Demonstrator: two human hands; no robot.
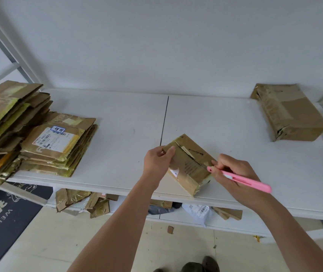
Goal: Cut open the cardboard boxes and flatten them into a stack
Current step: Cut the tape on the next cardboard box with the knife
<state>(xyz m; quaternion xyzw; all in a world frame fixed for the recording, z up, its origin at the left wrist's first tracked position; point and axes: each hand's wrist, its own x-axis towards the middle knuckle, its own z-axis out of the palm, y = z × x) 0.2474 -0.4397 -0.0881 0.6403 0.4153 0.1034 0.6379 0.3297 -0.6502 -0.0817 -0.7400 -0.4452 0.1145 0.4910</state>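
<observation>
While the left hand [157, 161] is gripping the far left corner of a small taped cardboard box [189, 163], fingers curled over its edge, the right hand [233, 173] is pinching a pink box cutter [239, 178] whose tip is touching the box's top seam. The box is sitting near the front edge of the white bench [117, 124]. Flattened boxes [56, 146] are lying stacked at the bench's left end, and another uncut box [288, 112] is resting near the back right corner.
</observation>
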